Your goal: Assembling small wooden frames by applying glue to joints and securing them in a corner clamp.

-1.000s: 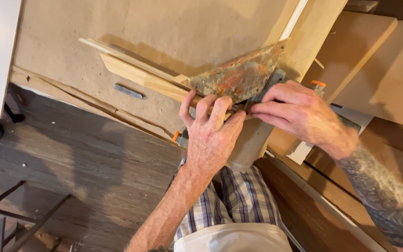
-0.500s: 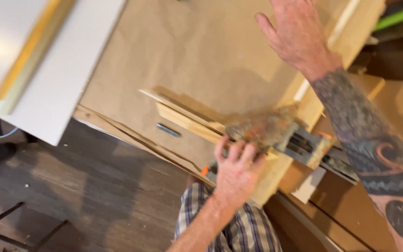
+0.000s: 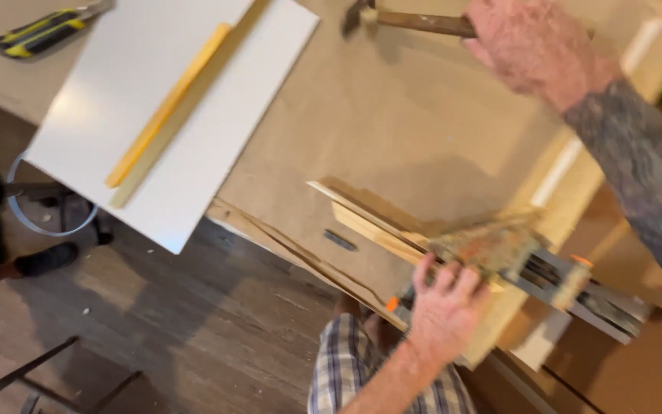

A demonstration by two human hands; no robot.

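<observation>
My left hand [image 3: 446,307] presses on a paint-stained clamp [image 3: 499,249] that grips thin wooden strips [image 3: 365,222] at the near edge of the brown workbench [image 3: 392,123]. The clamp's grey bar [image 3: 591,295] runs off to the right. My right hand [image 3: 534,46] is raised over the far side of the bench and is closed around the wooden handle of a hammer [image 3: 415,21], whose head points left.
A white board [image 3: 193,146] lies on the bench's left side with a yellow strip [image 3: 166,107] on it. A yellow and black tool [image 3: 44,31] sits at the top left. Dark wood floor [image 3: 178,330] lies below, with a grey hoop [image 3: 44,211] and metal legs.
My right hand left the clamp, reached across the bench and now holds a hammer. My view shifted left, showing the white board. My left hand stayed on the clamp.
</observation>
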